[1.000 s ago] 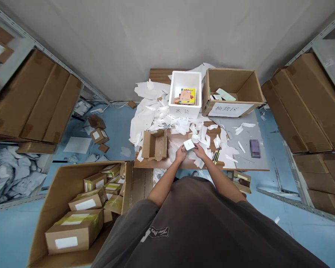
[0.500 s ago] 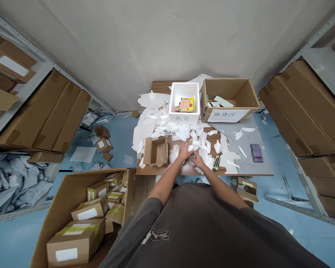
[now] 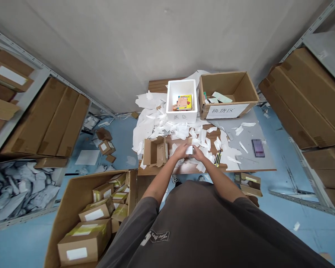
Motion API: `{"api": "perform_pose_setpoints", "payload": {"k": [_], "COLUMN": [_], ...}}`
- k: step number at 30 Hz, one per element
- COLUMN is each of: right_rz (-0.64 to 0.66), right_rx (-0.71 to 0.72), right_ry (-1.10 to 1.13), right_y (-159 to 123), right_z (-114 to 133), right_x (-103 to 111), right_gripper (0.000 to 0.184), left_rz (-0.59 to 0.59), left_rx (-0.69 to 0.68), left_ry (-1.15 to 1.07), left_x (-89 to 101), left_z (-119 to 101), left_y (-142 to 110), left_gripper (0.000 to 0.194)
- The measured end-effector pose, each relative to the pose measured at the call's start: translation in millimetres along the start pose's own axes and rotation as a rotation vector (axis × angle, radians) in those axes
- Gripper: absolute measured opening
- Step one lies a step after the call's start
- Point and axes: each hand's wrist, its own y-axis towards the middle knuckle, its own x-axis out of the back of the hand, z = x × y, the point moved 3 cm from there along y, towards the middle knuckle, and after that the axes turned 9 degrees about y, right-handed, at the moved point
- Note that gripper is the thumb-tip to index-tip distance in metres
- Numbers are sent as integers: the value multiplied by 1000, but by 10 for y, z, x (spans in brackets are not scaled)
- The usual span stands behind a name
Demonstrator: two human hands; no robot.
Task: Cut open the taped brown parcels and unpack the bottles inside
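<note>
Between both hands I hold a small white box-like thing (image 3: 189,150) just above the table's front part. My left hand (image 3: 181,152) grips it from the left, fingers closed. On its other side my right hand (image 3: 197,153) closes round the right edge. Its print, if any, is too small to read. Torn white paper scraps (image 3: 181,131) lie around and beyond the hands. An opened small cardboard box (image 3: 158,152) stands left of my left hand. A yellow-and-black box cutter (image 3: 217,159) rests to the right of my right hand.
At the back stand a white foam box (image 3: 181,117) with small colourful packs and a labelled cardboard box (image 3: 227,111). A blurred purple item (image 3: 258,148) lies on the right. A large carton (image 3: 69,201) of parcels stands at lower left. Shelves of cartons (image 3: 50,115) flank both sides.
The white thing has come up between my hands and shows more clearly. My hands have lifted slightly and turned it. The whole view has shifted a little.
</note>
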Motion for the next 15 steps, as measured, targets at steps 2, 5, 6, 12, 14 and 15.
{"api": "perform_pose_setpoints", "payload": {"k": [2,5,6,12,14,15], "right_rz": [-5,-18,-19,-25,-28,-32], "right_rx": [-15,-56,-66,-119,-121,-118], "right_ry": [-30,-55,-54,-25,-11,-1], "right_y": [-31,-95,-108,-95,-86,-83], "right_z": [-32,-91,-103,-103,-93,-89], "right_x": [29,88,100,80,63,55], "right_gripper": [80,80,81,85,85,85], "left_rz": [-15,-44,-74,-298,-225,-172], "left_rx": [33,90,132,322,230,184], "left_ry": [-41,-189,-238,-112,-60,-66], "left_x": [13,69,96,179,121,84], "left_z": [1,13,20,-43,-99,-112], "left_y": [-11,64,108,284,277,261], "left_gripper": [76,51,47,54,41,36]}}
